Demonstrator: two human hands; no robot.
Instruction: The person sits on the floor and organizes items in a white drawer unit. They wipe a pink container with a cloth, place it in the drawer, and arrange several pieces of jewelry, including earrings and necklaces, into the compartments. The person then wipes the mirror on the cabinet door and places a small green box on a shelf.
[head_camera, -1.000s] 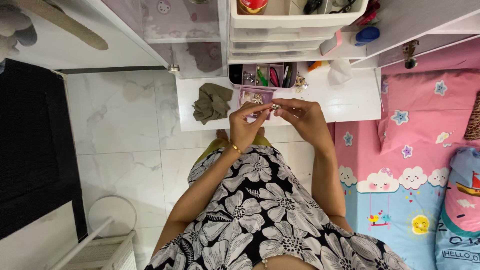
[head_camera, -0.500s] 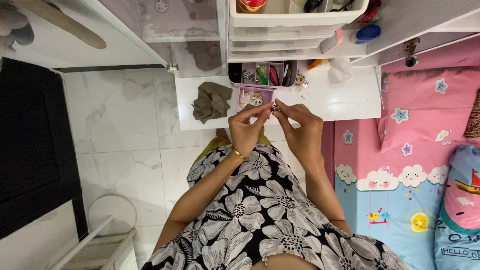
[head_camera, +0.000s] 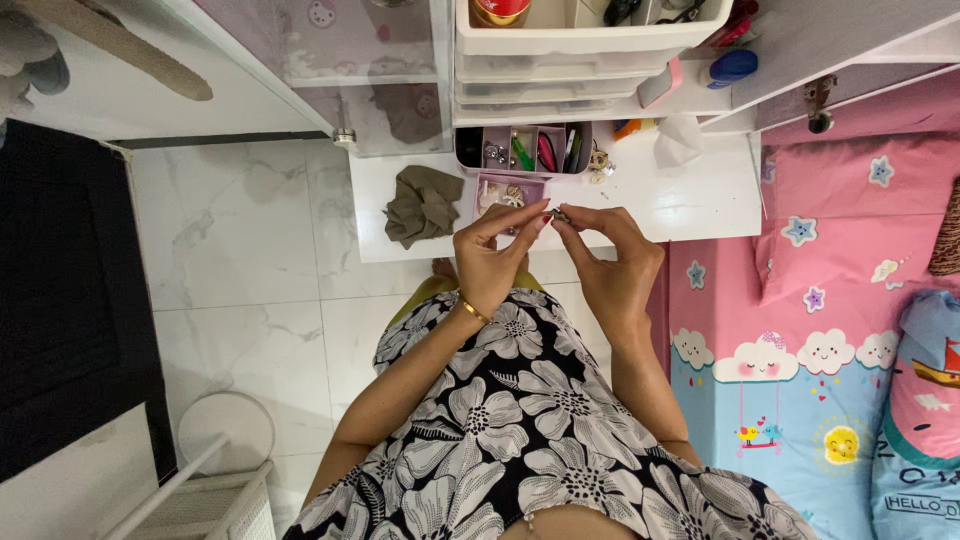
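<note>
My left hand (head_camera: 492, 252) and my right hand (head_camera: 612, 262) meet in front of me over the edge of a white table (head_camera: 690, 200). Both pinch a small silvery piece of jewellery (head_camera: 556, 214) between their fingertips. A gold bangle sits on my left wrist (head_camera: 470, 310). Just beyond the hands a small pink open box (head_camera: 508, 194) holds several small trinkets. Behind it stands a divided organiser tray (head_camera: 525, 148) with small items.
An olive cloth (head_camera: 424, 205) lies crumpled on the table's left part, a white tissue (head_camera: 678, 142) at its back right. White stacked drawers (head_camera: 560, 70) stand behind. A pink bed with cartoon bedding (head_camera: 820, 330) is at right; a black mat (head_camera: 70, 290) and a white rack (head_camera: 200, 490) at left.
Both hands have drawn slightly toward me while still pinching the small piece; the right hand's fingers have shifted their hold on it.
</note>
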